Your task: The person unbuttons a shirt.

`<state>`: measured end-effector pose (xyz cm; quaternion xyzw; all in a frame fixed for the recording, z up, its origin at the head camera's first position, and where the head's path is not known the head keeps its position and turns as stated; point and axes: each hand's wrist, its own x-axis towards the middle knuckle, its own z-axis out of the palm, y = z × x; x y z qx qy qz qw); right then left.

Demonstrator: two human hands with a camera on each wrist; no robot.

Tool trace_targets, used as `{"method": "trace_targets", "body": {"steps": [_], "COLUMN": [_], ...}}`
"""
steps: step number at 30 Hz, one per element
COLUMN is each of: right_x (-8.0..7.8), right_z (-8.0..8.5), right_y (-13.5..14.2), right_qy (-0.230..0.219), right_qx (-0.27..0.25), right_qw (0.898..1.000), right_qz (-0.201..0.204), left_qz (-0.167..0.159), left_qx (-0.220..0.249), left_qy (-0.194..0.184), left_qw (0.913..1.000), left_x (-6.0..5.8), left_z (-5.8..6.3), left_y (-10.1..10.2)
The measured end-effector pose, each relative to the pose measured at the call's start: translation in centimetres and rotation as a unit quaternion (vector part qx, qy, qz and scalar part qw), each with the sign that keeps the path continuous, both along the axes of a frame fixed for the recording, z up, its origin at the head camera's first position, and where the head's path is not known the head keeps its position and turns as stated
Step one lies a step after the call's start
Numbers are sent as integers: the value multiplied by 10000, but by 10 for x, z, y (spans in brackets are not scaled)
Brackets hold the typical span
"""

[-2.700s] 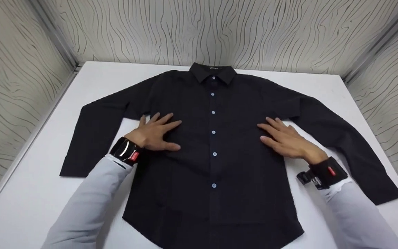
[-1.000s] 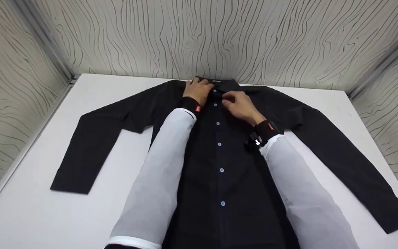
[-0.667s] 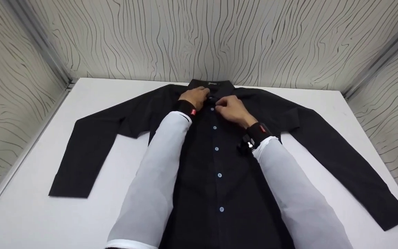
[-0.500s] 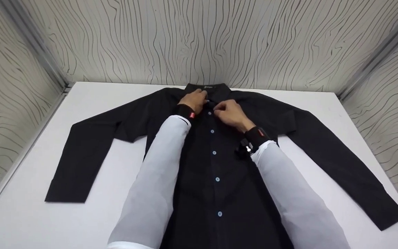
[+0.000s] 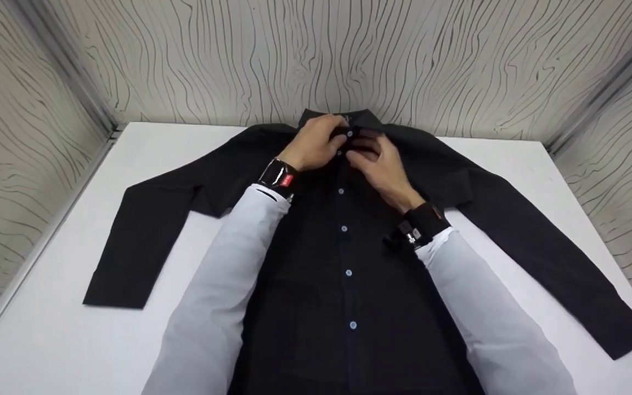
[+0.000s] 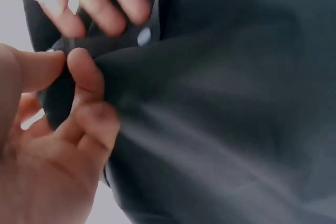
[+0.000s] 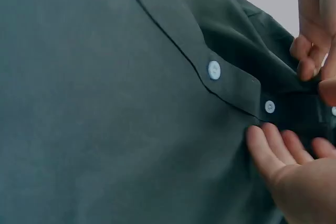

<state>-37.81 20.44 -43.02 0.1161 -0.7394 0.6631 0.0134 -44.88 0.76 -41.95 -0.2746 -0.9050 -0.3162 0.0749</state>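
A black long-sleeved button-up shirt [image 5: 305, 285] lies front up, its collar [image 5: 370, 118] at the far end and light buttons down the middle. My left hand [image 5: 313, 144] pinches the edge at the neck between thumb and index finger, clearest in the left wrist view. There a button [image 6: 144, 36] shows beside the fingers. My right hand [image 5: 384, 167] is at the same neck opening from the right, thumb apart from loosely bent fingers. In the right wrist view its fingertips [image 7: 255, 136] touch the cloth below a button [image 7: 270, 107]. The collar fabric stands raised between the hands.
The shirt lies on a white table [image 5: 30, 340] with its sleeves spread to both sides, the left sleeve [image 5: 124, 263] and right sleeve [image 5: 579, 291] bent downward. Wood-pattern panels [image 5: 239, 60] stand behind and at both sides.
Both hands have gone from flat on the shirt's chest to the collar. The right hand's pinching thumb and fingers have since spread apart, and the collar front has been lifted.
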Motion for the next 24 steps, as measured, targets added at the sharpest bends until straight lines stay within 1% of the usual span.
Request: {"method": "trace_targets", "body": {"steps": [2, 4, 5, 7, 9, 10, 12, 14, 15, 16, 17, 19, 21, 22, 24], "right_x": [1, 4, 6, 13, 24, 29, 42, 53, 57, 61, 64, 67, 64, 62, 55], "right_z": [13, 27, 34, 49, 62, 69, 81, 92, 96, 101, 105, 114, 122, 125, 130], "right_y": [4, 6, 6, 6, 6, 7, 9, 11, 12, 13, 13, 14, 15, 15, 16], "right_qy": [516, 987, 1177, 1530, 1902, 2093, 2381, 2505, 2504, 2424, 2281, 1853, 1262, 874, 38], "right_qx": [-87, 29, 100, 284, 398, 425, 454, 426, 417, 410, 455, 695, 1173, 1415, 1714], "right_qw": [9986, 9951, 9929, 9876, 9806, 9765, 9693, 9658, 9656, 9677, 9712, 9795, 9847, 9857, 9839], "right_qz": [59, 106, 136, 195, 238, 283, 402, 514, 554, 557, 523, 370, 243, 264, 511], "left_qz": [165, 337, 408, 409, 179, -10, -474, -1018, -1264, -1455, -1580, -1744, -1768, -1738, -1682], "left_qx": [-33, -283, -362, -339, -14, 261, 899, 1496, 1735, 1878, 1943, 1931, 1752, 1612, 1354], "left_qy": [304, 611, 825, 1060, 1159, 1136, 899, 629, 491, 383, 304, 257, 313, 383, 511], "left_qw": [9994, 9972, 9951, 9929, 9931, 9932, 9908, 9815, 9755, 9706, 9677, 9652, 9680, 9707, 9751], "left_x": [31, 60, 68, 80, 93, 99, 108, 115, 117, 118, 119, 117, 113, 111, 105], "left_z": [33, 65, 74, 87, 97, 100, 104, 105, 105, 104, 104, 103, 103, 104, 104], "left_y": [0, -1, -1, -2, -6, -8, -13, -18, -20, -22, -24, -25, -25, -25, -24]}}
